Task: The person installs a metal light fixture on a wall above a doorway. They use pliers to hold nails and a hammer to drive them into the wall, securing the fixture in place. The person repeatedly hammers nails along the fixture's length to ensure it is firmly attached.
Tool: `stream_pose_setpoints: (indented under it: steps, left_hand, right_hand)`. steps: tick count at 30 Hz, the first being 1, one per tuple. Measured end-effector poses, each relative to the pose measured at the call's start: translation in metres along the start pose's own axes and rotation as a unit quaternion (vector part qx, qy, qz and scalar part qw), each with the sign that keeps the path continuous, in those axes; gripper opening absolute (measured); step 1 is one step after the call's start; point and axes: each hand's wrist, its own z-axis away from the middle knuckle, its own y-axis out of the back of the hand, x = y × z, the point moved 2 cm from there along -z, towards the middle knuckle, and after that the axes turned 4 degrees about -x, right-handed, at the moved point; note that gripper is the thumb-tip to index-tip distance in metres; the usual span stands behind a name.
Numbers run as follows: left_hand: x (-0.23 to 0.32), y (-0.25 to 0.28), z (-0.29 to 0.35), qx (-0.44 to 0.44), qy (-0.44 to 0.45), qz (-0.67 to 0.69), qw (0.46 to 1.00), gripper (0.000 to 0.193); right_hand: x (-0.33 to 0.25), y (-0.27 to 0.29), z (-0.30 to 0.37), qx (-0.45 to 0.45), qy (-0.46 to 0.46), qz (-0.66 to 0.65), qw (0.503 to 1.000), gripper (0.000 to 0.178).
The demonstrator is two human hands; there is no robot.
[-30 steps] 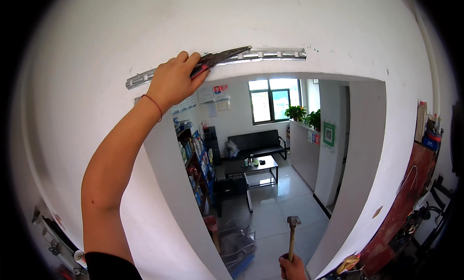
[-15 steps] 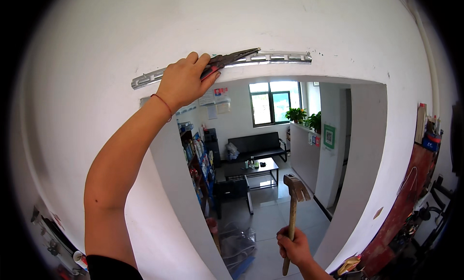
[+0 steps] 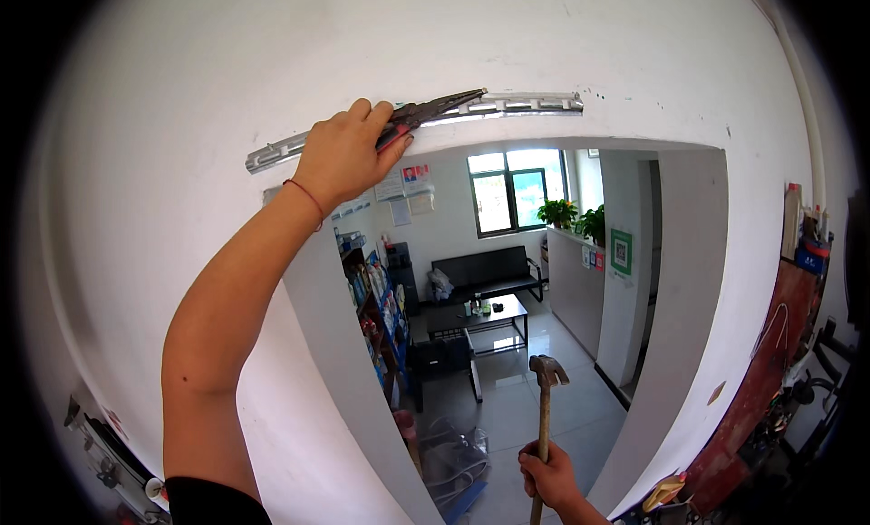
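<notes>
Above the doorway, a metal rail (image 3: pixel 521 107) with slots runs along the white wall. My left hand (image 3: pixel 349 152) is raised against it and closed round the red handles of a pair of long-nose pliers (image 3: pixel 435 107). The jaws point right, and their tips lie at the rail's upper edge, by a small nail or pin too tiny to make out well. Lower right, my right hand (image 3: pixel 551 476) grips the wooden handle of a claw hammer (image 3: pixel 545 407). The hammer stands head up, well below the rail, touching nothing else.
Through the doorway show a black bench (image 3: pixel 480 273), a low table (image 3: pixel 498 313), shelves of goods (image 3: pixel 376 298) and a half-wall (image 3: pixel 575 285) with potted plants (image 3: pixel 556 212). A clear plastic bag (image 3: pixel 453 462) lies on the floor. Tools crowd a red board (image 3: pixel 752 380) at right.
My right hand with the hammer has dropped slightly, and the hammer head has turned a little. My left hand and the pliers stay in place on the rail.
</notes>
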Motion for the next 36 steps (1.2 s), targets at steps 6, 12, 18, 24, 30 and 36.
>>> stream_pose_setpoints:
  steps: [6, 12, 18, 24, 30, 36]
  left_hand:
    - [-0.002, -0.003, 0.002, 0.004, 0.002, -0.009, 1.0, 0.038]
    - [-0.003, -0.005, 0.0, 0.027, -0.005, 0.003, 1.0, 0.035]
    - [-0.005, -0.005, 0.003, 0.032, -0.005, 0.003, 0.999, 0.035]
    - [-0.002, -0.003, 0.002, 0.027, -0.002, 0.003, 1.0, 0.034]
    - [0.0, -0.007, 0.003, 0.029, 0.003, -0.018, 0.999, 0.037]
    - [0.002, -0.007, 0.004, 0.039, -0.001, -0.036, 0.999, 0.038]
  right_hand:
    - [0.005, 0.007, 0.003, 0.005, 0.013, -0.002, 1.0, 0.014]
    - [-0.035, 0.017, -0.002, -0.013, 0.056, 0.011, 0.998, 0.015]
    - [-0.086, 0.017, -0.01, -0.055, 0.168, 0.01, 0.984, 0.015]
    - [-0.094, 0.009, -0.013, -0.063, 0.161, -0.002, 0.985, 0.017]
    - [-0.143, 0.005, -0.026, -0.076, 0.217, 0.055, 0.972, 0.025]
    - [-0.224, -0.024, -0.039, 0.078, 0.442, 0.129, 0.884, 0.035]
